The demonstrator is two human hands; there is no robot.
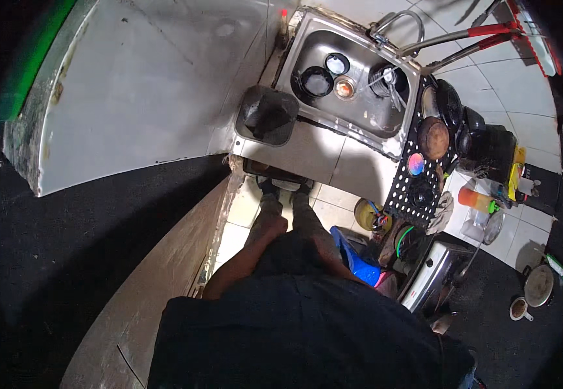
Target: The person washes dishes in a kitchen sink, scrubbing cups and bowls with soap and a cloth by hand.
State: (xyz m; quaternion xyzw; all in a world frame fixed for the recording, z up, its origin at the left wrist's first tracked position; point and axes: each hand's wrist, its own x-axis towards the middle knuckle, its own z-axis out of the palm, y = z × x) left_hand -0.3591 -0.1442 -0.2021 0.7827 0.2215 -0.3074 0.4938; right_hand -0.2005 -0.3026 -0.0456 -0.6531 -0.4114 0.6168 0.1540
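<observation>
My left hand (274, 227) hangs low in front of my left leg, over the tiled floor. Its fingers are too dark and small to make out. On the other side, my right hand (322, 242) is down beside my right thigh, mostly lost in shadow, with its fingers hidden. Ahead of me is a steel sink (375, 128). Inside it lie a black bowl (316, 82), a smaller black-rimmed dish (337, 63) and a pile of cutlery and dishes (385, 81) at the right. A grey square basin (266, 117) stands on the counter left of the sink.
A curved faucet (411, 19) rises behind the sink. To the right, a black perforated mat (401, 188) carries pans and a wooden-looking round lid (434, 137). Nearer are a gas stove (427, 275), a yellow bucket (366, 214) and a blue bag (357, 262). A pale wall panel (139, 84) stands at left.
</observation>
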